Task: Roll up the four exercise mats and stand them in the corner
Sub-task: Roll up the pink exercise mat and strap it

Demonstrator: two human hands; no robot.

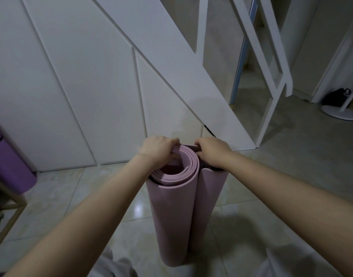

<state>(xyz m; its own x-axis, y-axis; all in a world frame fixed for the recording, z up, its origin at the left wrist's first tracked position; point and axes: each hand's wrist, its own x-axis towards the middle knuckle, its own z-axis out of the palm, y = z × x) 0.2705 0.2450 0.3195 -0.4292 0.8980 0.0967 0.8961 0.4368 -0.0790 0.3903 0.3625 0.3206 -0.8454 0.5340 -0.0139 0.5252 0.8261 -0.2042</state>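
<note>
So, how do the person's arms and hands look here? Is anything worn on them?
Both forearms are bare up to the frame's edge: no sleeves show. The left hand and right hand wear no gloves, and I see no watch, bracelet or ring on the visible parts. Light grey clothing shows at the bottom edge.

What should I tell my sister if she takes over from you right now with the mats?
Left hand: gripping the top rim of the open pink rolled mat.
Right hand: gripping the top of the second pink roll beside it.
Both pink rolls stand upright on the tiled floor, touching, in front of the white panelled wall.
A purple rolled mat is at the left edge.
Done: three mats seen rolled.
Left: fourth mat not in view; get all of them standing in the corner.
</note>
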